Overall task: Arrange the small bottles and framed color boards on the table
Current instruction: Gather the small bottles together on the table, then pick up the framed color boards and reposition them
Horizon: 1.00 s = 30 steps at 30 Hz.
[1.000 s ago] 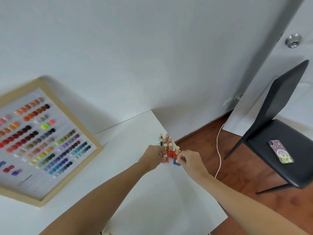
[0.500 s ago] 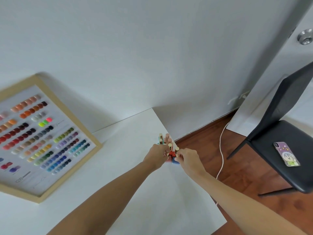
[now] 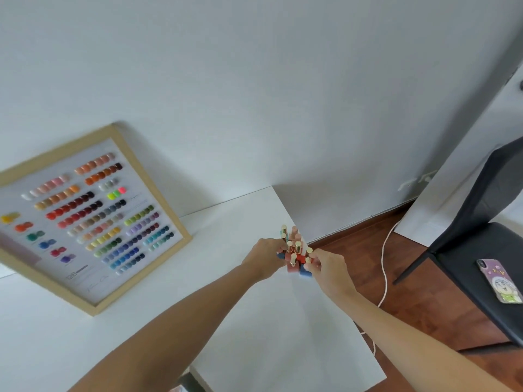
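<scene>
A tight cluster of small bottles [image 3: 294, 251] with gold and pink caps stands near the right edge of the white table [image 3: 283, 329]. My left hand [image 3: 264, 257] presses against the cluster's left side, fingers curled at the bottles. My right hand [image 3: 328, 267] closes on the cluster's right side, fingertips pinching a small bottle by a blue one [image 3: 305, 273]. A framed color board [image 3: 85, 216] with rows of colored swatches leans against the wall at the left, resting on the table.
The table ends just right of the bottles, above a wooden floor [image 3: 424, 292]. A white cable [image 3: 384, 267] runs down along the floor. A black chair [image 3: 486, 250] at the right carries a phone [image 3: 499, 280] on its seat.
The view shifted slightly to the right. Both hands stayed at the bottle cluster, drawing a little closer around it.
</scene>
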Motion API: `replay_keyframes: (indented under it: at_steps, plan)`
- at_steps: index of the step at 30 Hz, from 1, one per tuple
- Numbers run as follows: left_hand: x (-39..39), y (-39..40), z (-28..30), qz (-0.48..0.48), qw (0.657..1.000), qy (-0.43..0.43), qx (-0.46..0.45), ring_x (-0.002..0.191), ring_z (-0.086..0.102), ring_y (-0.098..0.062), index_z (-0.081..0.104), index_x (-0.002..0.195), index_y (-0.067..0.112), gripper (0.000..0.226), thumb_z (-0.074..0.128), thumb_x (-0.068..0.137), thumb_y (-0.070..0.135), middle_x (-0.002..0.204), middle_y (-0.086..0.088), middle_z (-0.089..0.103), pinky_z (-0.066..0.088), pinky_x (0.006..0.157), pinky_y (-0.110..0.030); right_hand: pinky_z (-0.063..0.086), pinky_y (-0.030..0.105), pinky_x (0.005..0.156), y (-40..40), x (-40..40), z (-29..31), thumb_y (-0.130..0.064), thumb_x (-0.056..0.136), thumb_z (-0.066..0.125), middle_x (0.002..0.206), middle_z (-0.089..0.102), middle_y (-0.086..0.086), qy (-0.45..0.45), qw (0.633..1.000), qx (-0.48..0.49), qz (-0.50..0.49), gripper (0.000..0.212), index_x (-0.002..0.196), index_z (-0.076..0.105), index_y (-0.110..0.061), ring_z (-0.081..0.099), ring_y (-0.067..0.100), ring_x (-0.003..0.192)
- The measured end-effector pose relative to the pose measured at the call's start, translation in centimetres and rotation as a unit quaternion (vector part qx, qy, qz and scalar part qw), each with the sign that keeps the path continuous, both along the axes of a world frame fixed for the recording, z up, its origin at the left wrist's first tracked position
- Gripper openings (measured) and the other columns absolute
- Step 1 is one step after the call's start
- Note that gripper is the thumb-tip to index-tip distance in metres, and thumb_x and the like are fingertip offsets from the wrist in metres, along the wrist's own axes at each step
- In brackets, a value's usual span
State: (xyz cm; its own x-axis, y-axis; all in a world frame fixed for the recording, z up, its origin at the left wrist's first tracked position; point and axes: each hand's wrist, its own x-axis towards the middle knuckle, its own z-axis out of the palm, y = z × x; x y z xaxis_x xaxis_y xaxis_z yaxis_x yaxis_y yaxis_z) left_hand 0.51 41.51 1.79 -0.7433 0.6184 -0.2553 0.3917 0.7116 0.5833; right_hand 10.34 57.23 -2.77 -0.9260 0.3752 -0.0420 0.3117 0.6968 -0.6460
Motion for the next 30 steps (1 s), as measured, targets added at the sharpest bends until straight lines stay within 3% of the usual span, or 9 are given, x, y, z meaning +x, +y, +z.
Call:
replay_keyframes:
  at_steps: [6, 13, 17, 20, 22, 26, 30]
  plan:
    - [-0.2, -5.5, 2.4, -0.005, 0.999, 0.031, -0.013, 0.104, 0.062, -0.020, 0.058, 0.123, 0.017, 0.036, 0.064, 0.089, 0.026, 0.122, -0.005, 0.062, 0.050, 0.093, -0.033, 0.056, 0.042, 0.069, -1.8, 2.2, 1.2, -0.024, 0.088, 0.063, 0.079, 0.069, 0.001, 0.016, 0.999, 0.031, 0.010, 0.014, 0.082, 0.064, -0.011, 0.063, 0.018, 0.073]
    - [0.9, -14.9, 5.9, 0.034, 0.999, 0.040, 0.010, 0.107, 0.062, -0.016, 0.058, 0.123, 0.019, 0.036, 0.063, 0.090, 0.033, 0.123, -0.003, 0.062, 0.045, 0.087, -0.023, 0.054, 0.033, 0.067, -7.4, 4.3, 2.6, -0.017, 0.088, 0.063, 0.080, 0.071, 0.003, 0.064, 0.996, 0.044, 0.040, 0.008, 0.088, 0.070, -0.013, 0.064, 0.018, 0.073]
    - [3.0, -22.1, 7.5, 0.059, 0.997, 0.046, 0.020, 0.112, 0.060, -0.017, 0.056, 0.127, 0.019, 0.038, 0.060, 0.092, 0.033, 0.127, -0.003, 0.060, 0.046, 0.092, -0.025, 0.057, 0.031, 0.072, -12.3, 5.8, 3.2, -0.016, 0.088, 0.064, 0.082, 0.072, 0.004, 0.080, 0.994, 0.016, 0.069, 0.009, 0.094, 0.069, -0.011, 0.065, 0.015, 0.073]
    - [5.1, -27.2, 8.7, 0.083, 0.996, 0.031, 0.031, 0.114, 0.059, -0.017, 0.055, 0.127, 0.018, 0.038, 0.059, 0.093, 0.032, 0.128, -0.002, 0.060, 0.046, 0.096, -0.026, 0.051, 0.017, 0.073, -15.8, 7.3, 3.5, -0.019, 0.090, 0.062, 0.087, 0.072, 0.001, 0.084, 0.993, -0.007, 0.083, 0.013, 0.100, 0.068, -0.013, 0.064, 0.010, 0.078]
    - [6.8, -30.7, 9.2, 0.111, 0.992, 0.028, 0.047, 0.113, 0.059, -0.016, 0.057, 0.125, 0.017, 0.036, 0.060, 0.093, 0.031, 0.126, -0.002, 0.061, 0.046, 0.096, -0.025, 0.048, 0.014, 0.075, -18.1, 8.4, 3.7, -0.019, 0.092, 0.059, 0.090, 0.072, 0.000, 0.091, 0.991, -0.016, 0.091, 0.016, 0.105, 0.067, -0.014, 0.064, 0.009, 0.081]
    - [11.0, -37.7, 9.4, 0.190, 0.976, 0.011, 0.109, 0.111, 0.059, -0.017, 0.059, 0.122, 0.016, 0.032, 0.060, 0.093, 0.028, 0.118, 0.001, 0.062, 0.047, 0.087, -0.020, 0.051, 0.017, 0.077, -22.1, 11.0, 3.7, -0.020, 0.098, 0.045, 0.094, 0.070, 0.002, 0.091, 0.991, -0.055, 0.077, 0.025, 0.119, 0.059, -0.016, 0.069, 0.014, 0.087]
    - [15.3, -42.7, 8.3, 0.249, 0.959, 0.046, 0.127, 0.110, 0.061, -0.012, 0.060, 0.125, 0.016, 0.033, 0.055, 0.095, 0.029, 0.120, 0.003, 0.064, 0.050, 0.093, -0.028, 0.053, 0.026, 0.083, -25.0, 13.2, 3.6, -0.029, 0.100, 0.035, 0.105, 0.069, 0.007, 0.100, 0.990, -0.075, 0.071, 0.034, 0.131, 0.047, -0.022, 0.069, 0.018, 0.094]
